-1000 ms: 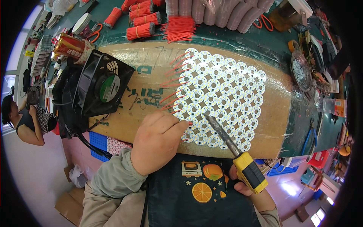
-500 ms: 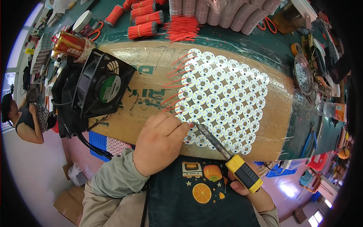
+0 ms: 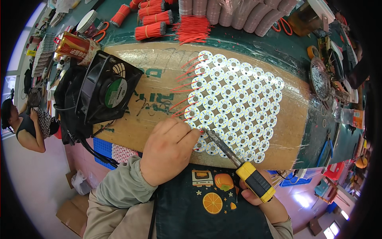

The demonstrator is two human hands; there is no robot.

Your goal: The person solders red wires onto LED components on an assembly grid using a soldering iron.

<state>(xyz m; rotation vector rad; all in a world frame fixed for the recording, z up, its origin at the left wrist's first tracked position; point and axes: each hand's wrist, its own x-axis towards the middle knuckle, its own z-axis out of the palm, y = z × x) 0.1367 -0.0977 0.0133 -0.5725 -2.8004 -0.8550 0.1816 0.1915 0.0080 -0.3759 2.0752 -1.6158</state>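
My right hand (image 3: pixel 250 193) grips a soldering iron (image 3: pixel 254 179) by its yellow and black handle. The iron's dark tip rests on a round white LED board (image 3: pixel 203 134) in the left column of a panel of such boards (image 3: pixel 234 95). Beside that tip, my left hand (image 3: pixel 169 149) is closed in a pinch over the panel's left edge. A bit of red wire shows at its fingertips, mostly hidden by the fingers. Several thin red wires (image 3: pixel 184 88) stick out leftward from the boards farther up that column.
The panel lies on a brown board (image 3: pixel 159 59). A black fan (image 3: pixel 113 89) stands at its left. Bundles of red wire (image 3: pixel 150 31) and grey stacks (image 3: pixel 232 14) line the back. A round metal dish (image 3: pixel 319 77) sits at right. Another person (image 3: pixel 30 123) is at far left.
The iron's handle has shifted very slightly left, its tip staying on the same board. The panel sits a touch to the right. My left hand keeps its pinch.
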